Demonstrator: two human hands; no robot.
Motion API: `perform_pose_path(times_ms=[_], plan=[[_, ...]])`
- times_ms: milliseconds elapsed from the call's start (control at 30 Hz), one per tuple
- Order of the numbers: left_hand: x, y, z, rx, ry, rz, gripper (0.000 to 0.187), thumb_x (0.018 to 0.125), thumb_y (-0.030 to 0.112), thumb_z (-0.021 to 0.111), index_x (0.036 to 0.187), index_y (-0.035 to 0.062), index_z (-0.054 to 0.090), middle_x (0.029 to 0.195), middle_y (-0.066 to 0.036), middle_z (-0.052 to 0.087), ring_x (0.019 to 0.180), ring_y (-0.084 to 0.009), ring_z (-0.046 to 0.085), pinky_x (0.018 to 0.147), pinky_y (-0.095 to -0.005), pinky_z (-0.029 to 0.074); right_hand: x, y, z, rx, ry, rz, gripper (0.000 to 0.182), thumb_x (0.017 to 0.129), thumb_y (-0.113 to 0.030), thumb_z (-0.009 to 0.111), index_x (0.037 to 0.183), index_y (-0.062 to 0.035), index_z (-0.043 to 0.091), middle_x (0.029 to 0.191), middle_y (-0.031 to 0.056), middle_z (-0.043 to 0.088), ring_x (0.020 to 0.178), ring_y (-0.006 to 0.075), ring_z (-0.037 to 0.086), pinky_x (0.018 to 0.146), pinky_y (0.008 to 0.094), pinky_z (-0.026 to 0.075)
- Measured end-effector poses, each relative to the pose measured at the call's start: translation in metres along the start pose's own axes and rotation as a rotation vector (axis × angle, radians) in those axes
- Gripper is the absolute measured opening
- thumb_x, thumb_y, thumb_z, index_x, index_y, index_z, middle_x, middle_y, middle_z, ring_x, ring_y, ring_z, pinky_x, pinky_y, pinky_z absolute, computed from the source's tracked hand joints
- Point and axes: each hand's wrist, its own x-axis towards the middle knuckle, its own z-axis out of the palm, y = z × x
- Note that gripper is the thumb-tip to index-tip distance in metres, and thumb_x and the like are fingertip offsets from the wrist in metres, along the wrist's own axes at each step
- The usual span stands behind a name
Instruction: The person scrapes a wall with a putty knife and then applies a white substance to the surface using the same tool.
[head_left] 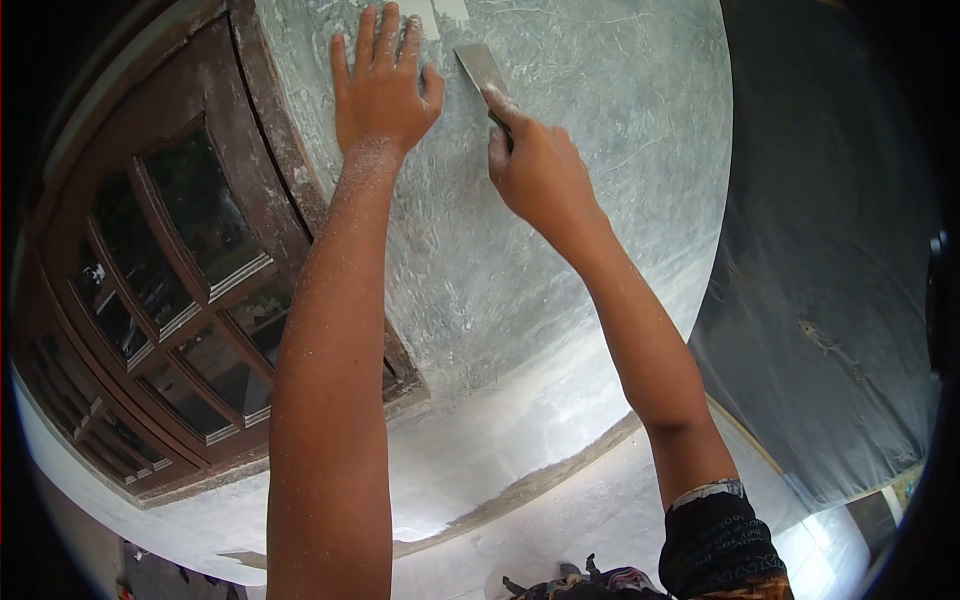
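My left hand (388, 95) lies flat on the grey wall (480, 270), fingers spread and pointing up, close to the window frame. Fine white dust covers its wrist and forearm. My right hand (545, 175) is closed around the handle of a putty knife (481, 65), the index finger stretched along the blade. The blade points up and to the left, close to the wall; whether its edge touches cannot be made out. Just above it, a patch of pale filler (440, 14) shows on the wall at the top edge of the view.
A brown wooden window (170, 290) with several glass panes stands to the left. Dark plastic sheeting (820, 250) hangs on the right. Below, the wall meets a pale floor (600, 500), where the wearer's patterned clothing (600, 585) shows.
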Motion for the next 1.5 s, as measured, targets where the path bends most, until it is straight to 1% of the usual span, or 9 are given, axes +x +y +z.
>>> perform_pose_path(times_ms=[133,233,333,567,733,833,1200,1267,1500], plan=[[0.002,-0.001,0.000,-0.003,-0.004,0.001,0.064,0.088,0.027,0.058,0.146,0.0009,0.052,0.161,-0.017,0.040,0.154,-0.0313,0.027,0.127,-0.0532,0.015,0.029,0.000,0.003,0.039,0.069,-0.029,0.046,0.092,-0.015,0.055,0.138,-0.0124,0.062,0.087,0.0285,0.071,0.084,0.0476,0.070,0.079,0.0566,0.056],[0.000,-0.002,0.000,0.002,-0.002,0.004,0.064,0.088,0.027,0.058,0.146,0.0010,0.051,0.161,-0.017,0.040,0.154,-0.0314,0.027,0.127,-0.0530,0.015,0.011,0.001,0.001,0.052,0.039,-0.027,0.046,0.095,-0.014,0.057,0.141,-0.0107,0.060,0.092,0.0298,0.069,0.080,0.0460,0.069,0.077,0.0511,0.055],[0.000,-0.001,0.001,-0.018,0.001,-0.003,0.064,0.088,0.026,0.059,0.146,0.0009,0.052,0.160,-0.017,0.040,0.154,-0.0315,0.028,0.127,-0.0531,0.016,-0.006,0.007,0.004,0.049,-0.003,-0.026,0.046,0.093,-0.016,0.055,0.139,-0.0132,0.062,0.087,0.0284,0.071,0.083,0.0473,0.070,0.079,0.0556,0.056],[0.000,-0.002,0.000,-0.030,0.014,0.008,0.065,0.086,0.026,0.060,0.144,-0.0003,0.053,0.159,-0.018,0.042,0.153,-0.0321,0.029,0.127,-0.0537,0.017,0.022,0.006,0.002,0.032,0.072,-0.061,0.047,0.093,-0.015,0.055,0.140,-0.0141,0.061,0.085,0.0275,0.071,0.081,0.0467,0.070,0.077,0.0549,0.057],[0.001,-0.002,0.001,-0.001,0.034,0.014,0.063,0.086,0.025,0.060,0.144,-0.0007,0.054,0.158,-0.019,0.043,0.153,-0.0326,0.030,0.127,-0.0538,0.016,-0.001,0.006,-0.005,-0.018,-0.028,0.023,0.046,0.096,-0.015,0.055,0.142,-0.0114,0.060,0.085,0.0277,0.070,0.076,0.0449,0.069,0.075,0.0511,0.056],[0.001,-0.001,0.001,-0.002,0.033,0.017,0.063,0.087,0.024,0.059,0.144,-0.0007,0.053,0.158,-0.019,0.042,0.153,-0.0326,0.029,0.127,-0.0538,0.016,0.024,0.008,-0.001,0.013,0.050,-0.047,0.047,0.093,-0.015,0.056,0.139,-0.0133,0.061,0.084,0.0261,0.071,0.081,0.0457,0.071,0.076,0.0548,0.057],[-0.001,-0.002,0.004,-0.013,0.015,0.003,0.059,0.089,0.023,0.058,0.143,-0.0009,0.054,0.158,-0.019,0.043,0.152,-0.0329,0.031,0.126,-0.0539,0.017,0.029,0.015,-0.001,-0.019,0.062,-0.064,0.043,0.094,-0.016,0.056,0.137,-0.0127,0.064,0.086,0.0266,0.071,0.078,0.0449,0.070,0.076,0.0527,0.057],[-0.003,-0.007,0.012,0.294,-0.033,0.020,0.056,0.098,0.037,0.050,0.153,0.0222,0.049,0.166,-0.003,0.035,0.155,-0.0224,0.026,0.127,-0.0514,0.014,0.036,0.014,0.000,0.012,0.083,-0.080,0.042,0.093,-0.016,0.057,0.134,-0.0122,0.065,0.085,0.0261,0.071,0.081,0.0457,0.070,0.075,0.0545,0.057],[-0.003,-0.007,0.013,0.269,0.007,0.028,0.055,0.098,0.037,0.051,0.150,0.0193,0.053,0.163,-0.004,0.039,0.154,-0.0217,0.028,0.127,-0.0514,0.015,0.010,0.021,-0.005,0.001,-0.003,-0.037,0.041,0.093,-0.015,0.057,0.133,-0.0118,0.066,0.084,0.0271,0.071,0.080,0.0452,0.070,0.075,0.0544,0.056]])
